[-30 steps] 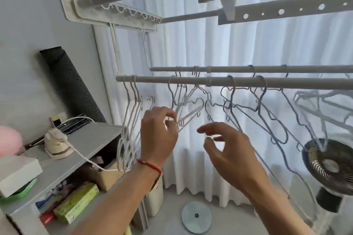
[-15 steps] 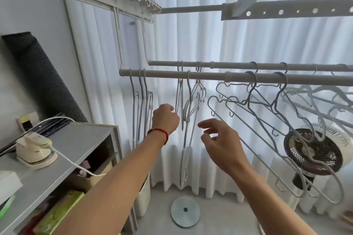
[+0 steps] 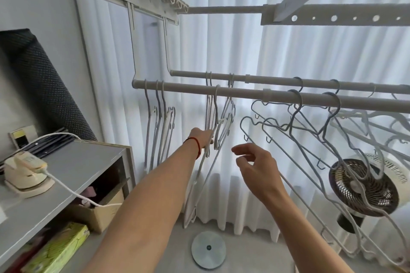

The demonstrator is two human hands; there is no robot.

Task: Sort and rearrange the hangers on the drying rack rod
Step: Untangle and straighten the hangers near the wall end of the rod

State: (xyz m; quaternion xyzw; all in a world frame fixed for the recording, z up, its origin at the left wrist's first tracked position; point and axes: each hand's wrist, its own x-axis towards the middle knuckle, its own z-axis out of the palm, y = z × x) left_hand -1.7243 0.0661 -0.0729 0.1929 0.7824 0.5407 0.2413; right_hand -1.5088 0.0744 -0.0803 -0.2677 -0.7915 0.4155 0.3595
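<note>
A: Where's the stuff rn?

B: Hangers are all on the drying rack; two parallel rods, front rod (image 3: 244, 93) and back rod (image 3: 266, 78) just behind it. Left cluster of white hangers (image 3: 158, 131) hangs edge-on near the front rod's left end; middle bunch of white hangers (image 3: 218, 126) sits btwn that and the grey-blue wire hangers (image 3: 295, 122), which splay out flat toward the right; more pale ones tangle further right, too blurred to count.

A: Hands?

B: Left hand (image 3: 203, 139), red string at the wrist, is at the middle bunch w/ fingers curled round the hanger wires below the necks; exactly how many it grips I can't tell; fingertips are hidden behind the wires. Right hand (image 3: 255, 162) hangs apart in the air btwn the bunch and the wire hangers; fingers loosely curved, thumb apart, nothing in it.

A: How'll they handle?

B: My guess: v. light, thin, springy; coated wire, so slightly grippy not slick; not fragile, but they snag; notches and small hooks on the shoulders catch each other, esp. in the splayed grey-blue set. Hooks look free to slide along the rod.

A: Best place to grab?

B: Prob. at the neck just under the hook, or pinch several necks together; gives control of the swing and lets the hook lift off clean; grabbing a lower bar would likely make it pivot and tangle. Fan (image 3: 363, 186) stands behind the right-hand hangers; watch long ends swinging near it.
</note>
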